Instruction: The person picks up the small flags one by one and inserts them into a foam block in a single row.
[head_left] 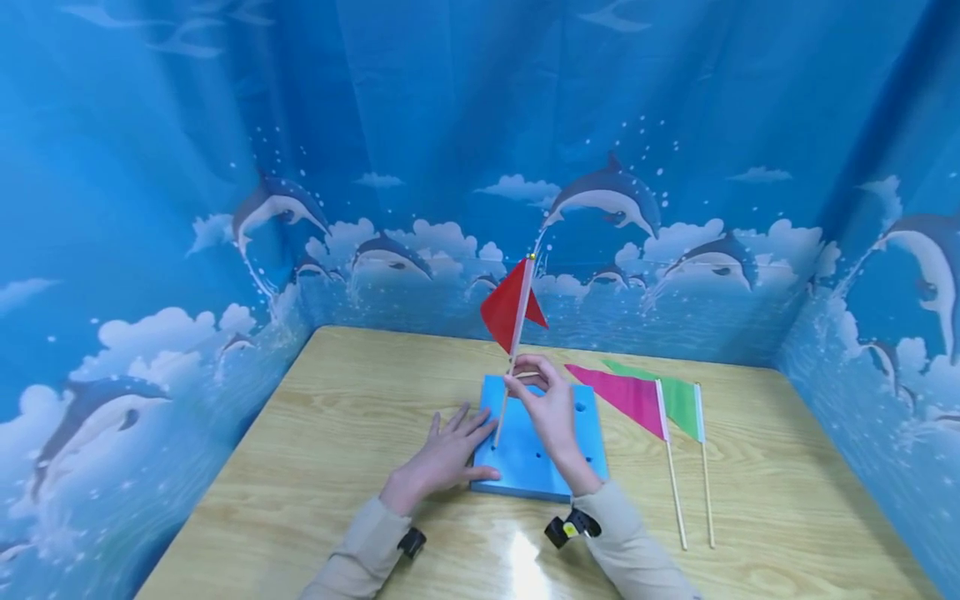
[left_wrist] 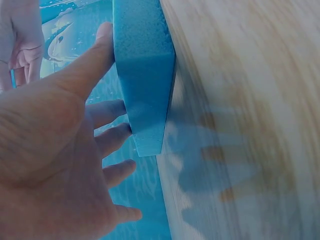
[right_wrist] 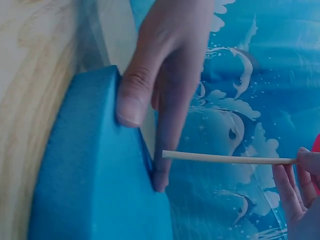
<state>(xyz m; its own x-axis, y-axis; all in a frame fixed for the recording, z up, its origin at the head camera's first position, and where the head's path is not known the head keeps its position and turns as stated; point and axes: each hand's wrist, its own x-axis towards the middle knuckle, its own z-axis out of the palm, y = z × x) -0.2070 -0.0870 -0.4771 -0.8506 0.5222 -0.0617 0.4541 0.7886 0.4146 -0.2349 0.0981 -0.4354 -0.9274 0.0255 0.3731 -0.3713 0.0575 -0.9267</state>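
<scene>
A red flag [head_left: 504, 308] on a thin wooden stick leans slightly over a blue foam block [head_left: 525, 479] with several small holes in its top. My right hand [head_left: 553, 417] pinches the stick below the cloth between thumb and fingers. In the right wrist view the bare lower end of the stick [right_wrist: 225, 159] shows just off the block's top face, over its left part. My left hand [head_left: 442, 457] rests with spread, straight fingers along the block's left edge. The left wrist view shows its thumb and fingertips against the block's side [left_wrist: 145, 95].
Right of the block, a pink flag [head_left: 630, 398] and a green flag [head_left: 682, 406] lie side by side on the wooden table [head_left: 360, 375], sticks toward me. A blue dolphin-print curtain [head_left: 450, 125] stands behind the table and along both sides.
</scene>
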